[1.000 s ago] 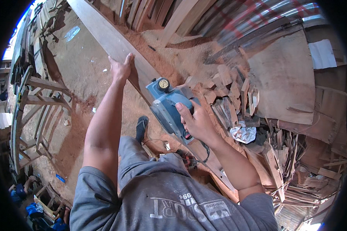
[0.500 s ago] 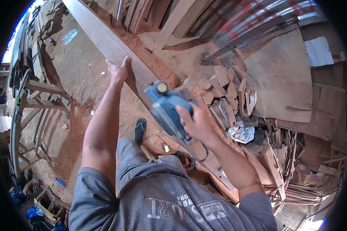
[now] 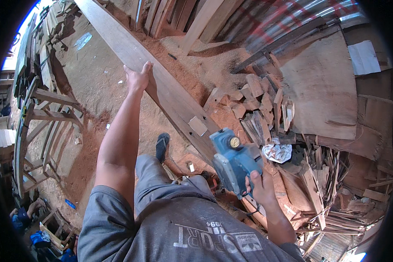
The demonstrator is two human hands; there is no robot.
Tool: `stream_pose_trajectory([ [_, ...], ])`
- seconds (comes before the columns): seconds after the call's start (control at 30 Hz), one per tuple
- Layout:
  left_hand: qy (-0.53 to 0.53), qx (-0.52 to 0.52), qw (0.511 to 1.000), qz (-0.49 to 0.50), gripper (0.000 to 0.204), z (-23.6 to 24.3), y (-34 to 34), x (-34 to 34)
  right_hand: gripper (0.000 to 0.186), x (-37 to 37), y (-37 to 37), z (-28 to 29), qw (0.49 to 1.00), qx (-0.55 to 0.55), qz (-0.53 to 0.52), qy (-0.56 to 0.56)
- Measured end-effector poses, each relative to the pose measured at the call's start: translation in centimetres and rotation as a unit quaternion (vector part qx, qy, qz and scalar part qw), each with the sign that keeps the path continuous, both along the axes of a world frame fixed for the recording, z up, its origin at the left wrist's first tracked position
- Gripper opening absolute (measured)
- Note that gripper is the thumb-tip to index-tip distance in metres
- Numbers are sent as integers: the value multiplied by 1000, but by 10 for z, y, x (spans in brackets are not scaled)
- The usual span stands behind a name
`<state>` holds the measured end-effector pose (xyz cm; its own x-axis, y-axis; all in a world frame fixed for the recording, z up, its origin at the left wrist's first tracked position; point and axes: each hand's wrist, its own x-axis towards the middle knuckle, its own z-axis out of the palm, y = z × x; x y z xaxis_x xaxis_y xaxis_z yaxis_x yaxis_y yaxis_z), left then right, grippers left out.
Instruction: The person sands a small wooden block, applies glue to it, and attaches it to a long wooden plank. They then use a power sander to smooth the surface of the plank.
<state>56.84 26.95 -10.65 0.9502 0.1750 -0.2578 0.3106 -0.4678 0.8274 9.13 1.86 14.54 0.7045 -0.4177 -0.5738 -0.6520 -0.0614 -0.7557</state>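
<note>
My left hand (image 3: 137, 78) grips the left edge of a long wooden plank (image 3: 111, 34) that runs diagonally from the top left toward my body, thumb and fingers around the board. My right hand (image 3: 259, 187) is closed on the handle of a blue electric planer (image 3: 231, 159) with a round knob on top, which sits over the near part of the plank. A pale square piece (image 3: 198, 125) shows on the board between my hands. A black cord hangs below the planer. The planer hides part of the plank's near end.
Cut blocks (image 3: 255, 87) and scrap pieces lie to the right, near plywood sheets (image 3: 318, 87) and crumpled white material (image 3: 277, 152). Wooden frames (image 3: 52, 114) stand at left. Sawdust covers much ground (image 3: 87, 74). A co-worker (image 3: 21, 218) is at lower left. My sandalled foot (image 3: 161, 148) shows below the plank.
The planer and my right hand have moved toward my body and to the right along the plank, uncovering the board's middle and the pale piece. My left hand holds nearly the same place.
</note>
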Motion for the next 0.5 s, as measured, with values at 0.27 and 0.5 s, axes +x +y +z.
stream_pose_trajectory([
  [0.27,-20,-9,1000,4,133,2,0,-1,80,30,6,-26,994,-7,105,26],
  [0.5,-8,13,1000,1,131,18,-5,-9,75,71,6,-46,978,-94,189,1],
])
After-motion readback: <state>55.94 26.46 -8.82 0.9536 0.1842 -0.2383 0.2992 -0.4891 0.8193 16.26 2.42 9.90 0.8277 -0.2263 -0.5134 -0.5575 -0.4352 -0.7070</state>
